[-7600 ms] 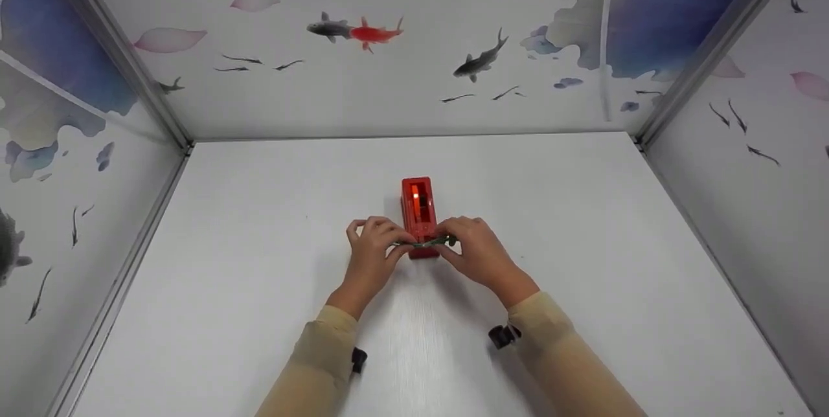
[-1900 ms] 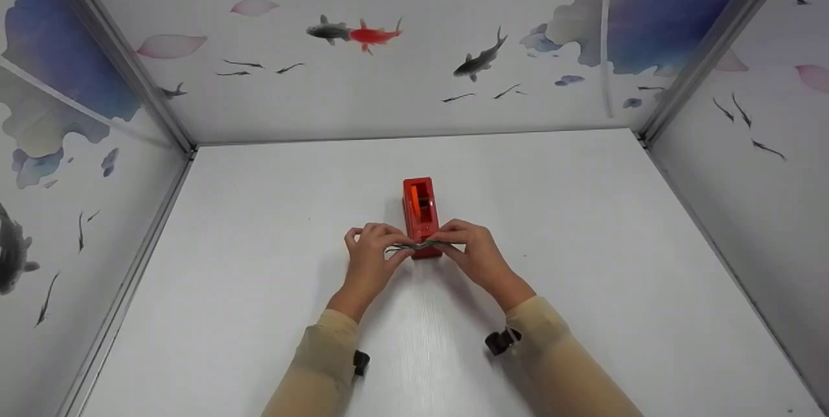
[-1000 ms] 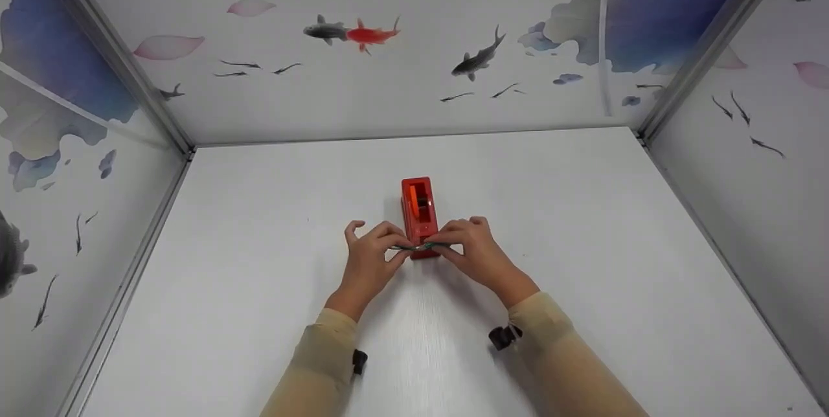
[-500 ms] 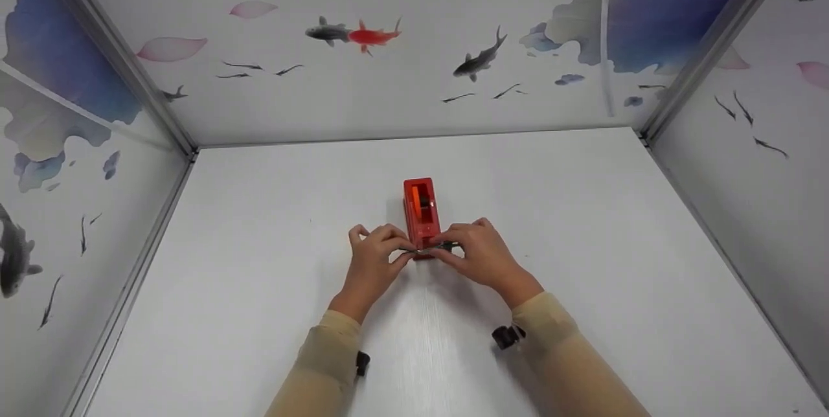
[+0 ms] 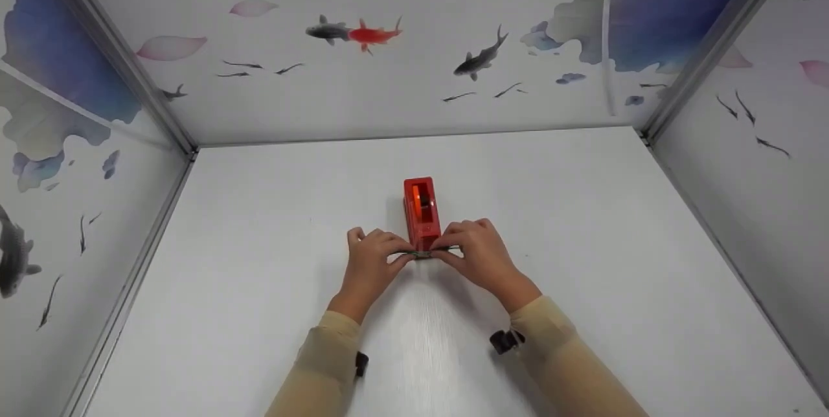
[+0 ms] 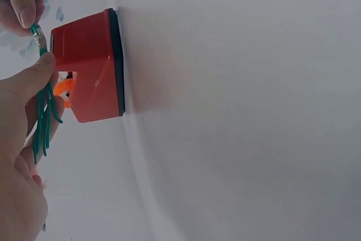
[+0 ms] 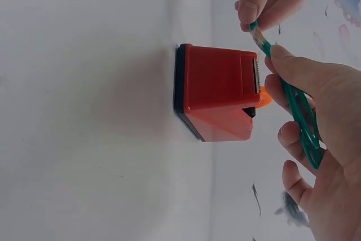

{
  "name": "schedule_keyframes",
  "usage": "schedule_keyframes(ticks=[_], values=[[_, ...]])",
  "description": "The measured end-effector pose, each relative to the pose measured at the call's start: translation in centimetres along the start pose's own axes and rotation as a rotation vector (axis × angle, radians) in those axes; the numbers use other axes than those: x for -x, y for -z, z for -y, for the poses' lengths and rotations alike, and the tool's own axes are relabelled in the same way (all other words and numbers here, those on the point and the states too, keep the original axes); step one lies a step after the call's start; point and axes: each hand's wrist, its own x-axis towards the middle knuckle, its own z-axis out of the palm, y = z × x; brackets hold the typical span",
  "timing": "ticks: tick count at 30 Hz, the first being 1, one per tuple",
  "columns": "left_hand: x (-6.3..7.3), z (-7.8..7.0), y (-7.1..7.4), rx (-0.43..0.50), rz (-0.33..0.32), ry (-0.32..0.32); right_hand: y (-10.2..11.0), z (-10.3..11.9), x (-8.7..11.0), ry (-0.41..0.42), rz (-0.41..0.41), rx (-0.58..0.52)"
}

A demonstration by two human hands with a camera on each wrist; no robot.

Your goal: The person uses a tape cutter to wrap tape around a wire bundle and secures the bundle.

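Both hands pinch a thin bundle of green wires between thumb and fingers, just in front of a red tape dispenser. My left hand holds the side where several loose wire ends hang free. On the other side my right hand grips the looped part of the wires, as the right wrist view shows. A short shiny wrap of clear tape circles the bundle between the two hands. The bundle is close by the dispenser's toothed cutting edge.
Inside the dispenser sits an orange roll. Its dark base stands on the white table. Patterned panels enclose the table at the back and both sides. Each sleeve carries a small black camera.
Both hands keep hold of the green wires throughout. The bundle has turned between the fingers and moved slightly toward the person, to the dispenser's near end. The dispenser stays where it was.
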Motion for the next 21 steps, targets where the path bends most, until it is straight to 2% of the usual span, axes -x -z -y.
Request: schedule_keyframes(ticks=[5, 13, 16, 21], values=[[-0.03, -0.01, 0.1, -0.025, -0.024, -0.006, -0.14, 0.01, 0.0, 0.041, -0.054, 0.051], [-0.07, -0.13, 0.02, -0.076, -0.011, 0.013, -0.57, 0.21, 0.54, 0.021, -0.111, 0.042], [-0.12, -0.26, 0.05, -0.067, -0.006, 0.016, -0.68, 0.47, 0.63, -0.022, -0.118, 0.042], [-0.16, -0.36, 0.05, -0.038, -0.034, 0.0, -0.54, 0.78, 0.41, -0.132, -0.069, 0.015]])
